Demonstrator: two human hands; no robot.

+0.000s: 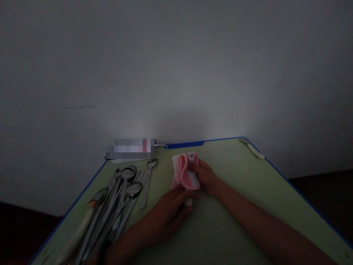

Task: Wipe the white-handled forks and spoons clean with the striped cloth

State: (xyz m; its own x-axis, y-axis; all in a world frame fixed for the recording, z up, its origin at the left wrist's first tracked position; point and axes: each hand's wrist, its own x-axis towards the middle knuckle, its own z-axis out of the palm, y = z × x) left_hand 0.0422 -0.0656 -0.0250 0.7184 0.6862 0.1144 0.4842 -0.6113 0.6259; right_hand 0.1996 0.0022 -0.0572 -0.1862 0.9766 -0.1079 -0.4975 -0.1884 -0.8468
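A pink-and-white cloth (190,171), folded over on itself, is gripped in my right hand (205,175) over the middle of the table. Just below the cloth, my left hand (172,208) is closed around a utensil with a pale handle (188,202). Only the end of that handle shows; its upper part is hidden by my fingers and the cloth, so its kind cannot be told. Left of my hands lies a pile of metal spoons and other cutlery (134,189). One small spoon (148,180) sits slightly apart from the pile, nearest to the cloth.
The green table (220,158) has a blue edge and stands against a pale wall (176,66). A pale-handled utensil (253,149) lies at the far right corner. At the back left is a blurred-out device (131,149) with a white cable (162,146).
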